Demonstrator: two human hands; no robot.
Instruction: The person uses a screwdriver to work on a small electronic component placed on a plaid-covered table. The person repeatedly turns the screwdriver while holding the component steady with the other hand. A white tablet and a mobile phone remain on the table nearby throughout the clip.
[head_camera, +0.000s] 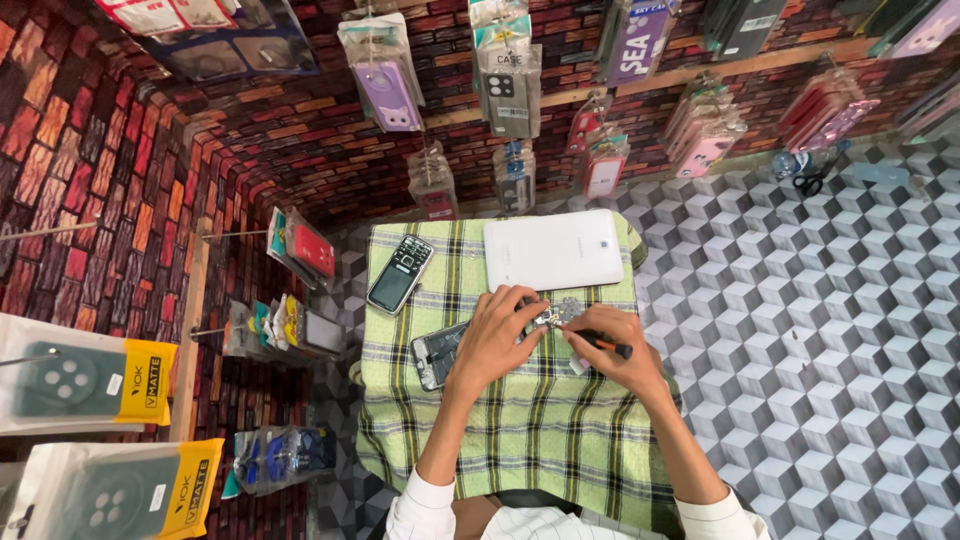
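A small metal circuit part (560, 313) lies on the green checked cloth (500, 430) in front of me. My left hand (492, 340) rests over it, fingertips pressing it down. My right hand (612, 348) grips a thin screwdriver (603, 343) with an orange and black handle, its tip at the part. An opened phone body (437, 354) lies under my left wrist, partly hidden.
A white tablet (553, 250) lies face down at the cloth's far edge, and a dark keypad phone (399, 273) at the far left. Packaged phone cases (507, 90) hang on the brick-pattern wall. Scissors (812, 180) lie on the cube-pattern floor.
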